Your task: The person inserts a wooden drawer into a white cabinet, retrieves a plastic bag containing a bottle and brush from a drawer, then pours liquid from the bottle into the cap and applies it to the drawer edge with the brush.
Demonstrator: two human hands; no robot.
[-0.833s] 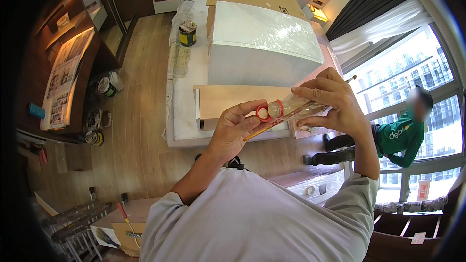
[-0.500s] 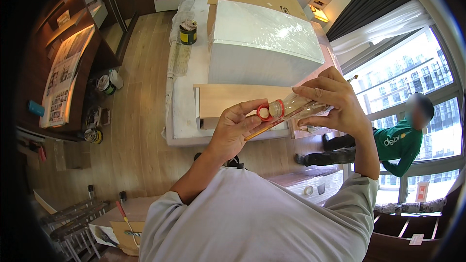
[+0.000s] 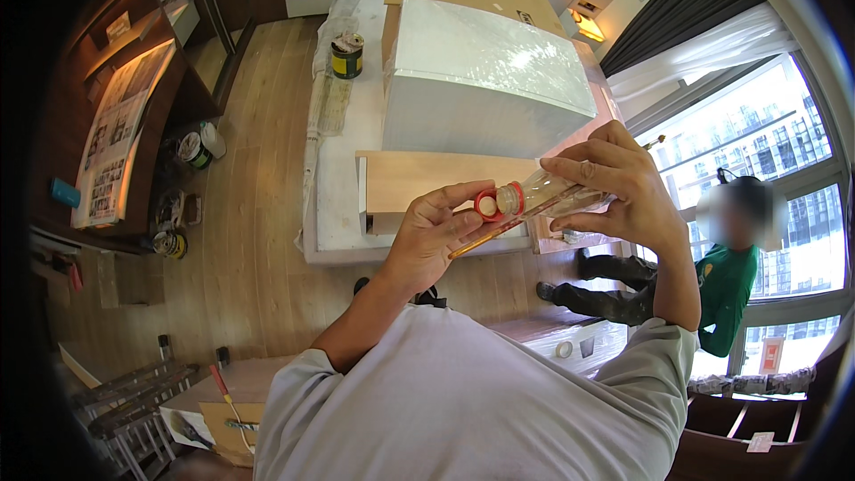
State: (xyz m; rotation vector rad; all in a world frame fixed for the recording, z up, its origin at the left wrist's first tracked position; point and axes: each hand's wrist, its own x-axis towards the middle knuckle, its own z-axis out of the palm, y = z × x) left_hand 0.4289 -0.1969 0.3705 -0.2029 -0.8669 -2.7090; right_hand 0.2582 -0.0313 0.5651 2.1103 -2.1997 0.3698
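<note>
My left hand [image 3: 432, 227] pinches a red bottle cap [image 3: 478, 199] between thumb and fingers, its pale inside showing. Right beside the cap is the mouth of a clear bottle [image 3: 545, 189], tilted almost onto its side. My right hand [image 3: 614, 187] wraps around the bottle's body from the right. The same hand keeps a thin paintbrush [image 3: 472, 248] with an orange-brown handle along the bottle. One end of the brush passes under my left fingers, and the other sticks out past my right hand. Whether anything is inside the bottle, I cannot tell.
Ahead is a low platform with a pale wooden drawer box [image 3: 445, 174], a white film-wrapped cabinet [image 3: 490, 80] and a paint can [image 3: 347, 55]. A person in a green top [image 3: 726, 289] stands by the windows at right. A ladder [image 3: 134, 401] lies lower left.
The person in green has turned and shifted slightly toward the lower left. My hands, the cap, the bottle and the brush stay almost in place.
</note>
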